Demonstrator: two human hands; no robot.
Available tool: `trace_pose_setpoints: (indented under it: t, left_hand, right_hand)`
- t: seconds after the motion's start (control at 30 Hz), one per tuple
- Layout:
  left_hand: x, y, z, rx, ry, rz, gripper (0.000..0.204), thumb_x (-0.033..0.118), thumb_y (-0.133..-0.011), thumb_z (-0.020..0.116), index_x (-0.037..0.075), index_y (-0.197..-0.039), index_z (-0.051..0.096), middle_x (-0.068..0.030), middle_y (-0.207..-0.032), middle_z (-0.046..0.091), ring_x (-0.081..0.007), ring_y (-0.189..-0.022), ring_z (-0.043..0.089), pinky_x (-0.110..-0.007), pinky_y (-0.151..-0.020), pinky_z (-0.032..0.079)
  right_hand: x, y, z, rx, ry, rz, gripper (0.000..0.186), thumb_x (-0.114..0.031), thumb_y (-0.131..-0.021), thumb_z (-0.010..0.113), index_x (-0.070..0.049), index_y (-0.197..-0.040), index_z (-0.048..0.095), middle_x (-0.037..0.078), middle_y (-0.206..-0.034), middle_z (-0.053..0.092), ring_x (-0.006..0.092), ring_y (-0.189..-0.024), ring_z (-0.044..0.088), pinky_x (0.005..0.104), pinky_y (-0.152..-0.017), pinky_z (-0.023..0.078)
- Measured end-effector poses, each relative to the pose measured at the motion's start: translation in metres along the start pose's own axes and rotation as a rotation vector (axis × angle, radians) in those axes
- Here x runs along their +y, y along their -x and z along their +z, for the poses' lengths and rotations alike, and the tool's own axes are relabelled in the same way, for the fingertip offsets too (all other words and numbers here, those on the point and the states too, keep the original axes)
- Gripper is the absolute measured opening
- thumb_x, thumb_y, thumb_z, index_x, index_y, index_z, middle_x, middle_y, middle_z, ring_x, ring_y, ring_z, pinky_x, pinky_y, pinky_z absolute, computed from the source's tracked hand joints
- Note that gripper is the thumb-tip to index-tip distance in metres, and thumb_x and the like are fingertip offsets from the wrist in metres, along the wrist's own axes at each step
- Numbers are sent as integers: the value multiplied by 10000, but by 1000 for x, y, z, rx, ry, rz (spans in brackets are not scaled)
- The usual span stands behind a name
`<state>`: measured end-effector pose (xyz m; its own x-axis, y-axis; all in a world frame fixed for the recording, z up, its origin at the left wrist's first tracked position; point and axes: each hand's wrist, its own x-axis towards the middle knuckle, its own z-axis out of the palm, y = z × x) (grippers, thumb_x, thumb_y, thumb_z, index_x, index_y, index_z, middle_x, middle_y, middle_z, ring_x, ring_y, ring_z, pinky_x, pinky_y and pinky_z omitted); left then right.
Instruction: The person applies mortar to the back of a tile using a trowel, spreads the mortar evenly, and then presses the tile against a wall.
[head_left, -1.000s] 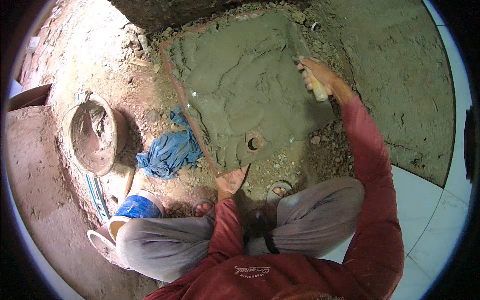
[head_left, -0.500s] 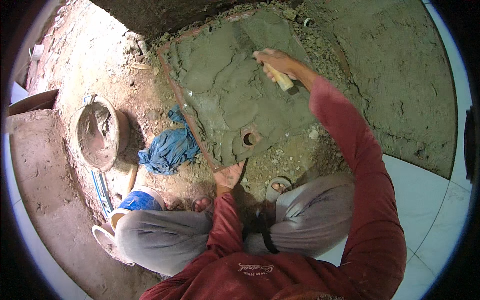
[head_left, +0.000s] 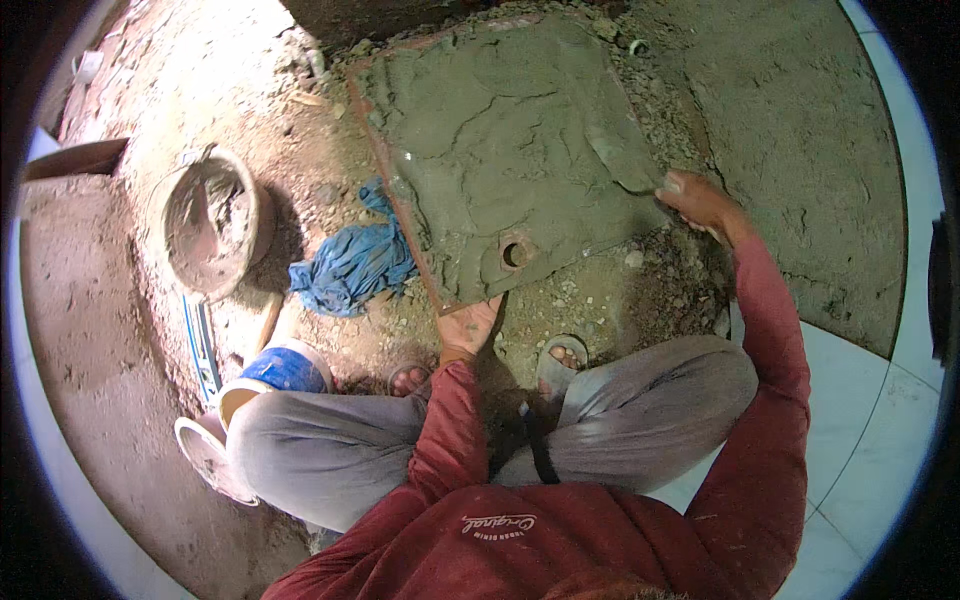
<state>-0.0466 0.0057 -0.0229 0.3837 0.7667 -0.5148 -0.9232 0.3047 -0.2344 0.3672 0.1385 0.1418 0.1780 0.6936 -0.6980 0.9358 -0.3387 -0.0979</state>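
A square panel with reddish edges lies tilted slightly, coated in uneven grey-green mortar, with a round hole near its front. My left hand is palm up at the front-left corner, gripping it from beneath, fingers mostly hidden under it. My right hand is closed on a trowel, whose mortar-smeared blade lies on the coating near the right edge; its handle is largely hidden by the hand. A crumpled blue cloth rests beside the left edge.
A mortar-caked bucket stands at left, above a blue-striped strip, a wooden stick and containers. A dark block borders the back. Rough cement meets white tiles at right. My crossed legs are below.
My right hand and trowel swept left across the upper mortar, then came back right and down to the right edge. My left hand stays under the corner; the view has shifted slightly.
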Motion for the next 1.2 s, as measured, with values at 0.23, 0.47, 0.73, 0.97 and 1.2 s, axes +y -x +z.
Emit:
trace_pose_setpoints:
  t: [0.23,0.47,0.73,0.97,1.2]
  left_hand:
    - [-7,54,9,604,-667,-193,436,330,-1019,383,11,-1225,598,-179,-1228,662,-323,-1154,619,-453,-1008,468]
    - [116,164,327,-123,-2139,625,526,296,-1013,508,24,-1462,471,-209,-1530,424,-298,-1384,456,-394,-1143,348]
    - [460,115,266,705,-2291,1247,609,519,-971,533,-68,-1042,674,-290,-962,700,-393,-903,675,-468,-826,490]
    - [454,60,229,651,-2296,1565,322,298,-1000,547,18,-1089,680,-240,-960,697,-389,-883,665,-424,-799,509]
    - [349,49,268,452,-1861,1618,332,257,-1023,524,4,-1186,663,-206,-1116,698,-343,-1023,658,-400,-917,484]
  right_hand:
    - [-74,76,-39,-27,-137,-21,606,-491,-965,575,-39,-1366,543,146,-1071,632,214,-947,620,374,-810,505]
    - [-175,70,-52,106,115,-470,363,-334,-993,573,-55,-1218,516,149,-968,654,299,-824,599,462,-785,483]
    - [-368,110,-58,273,262,-842,397,-377,-995,536,-42,-1206,555,232,-1071,669,407,-995,647,497,-825,486]
    - [-510,76,-44,381,658,-845,270,-221,-941,575,-36,-1107,679,188,-1039,717,365,-973,699,484,-817,547]
    - [-571,25,-3,535,621,-835,143,-128,-871,632,-101,-879,772,82,-912,761,245,-883,743,363,-762,581]
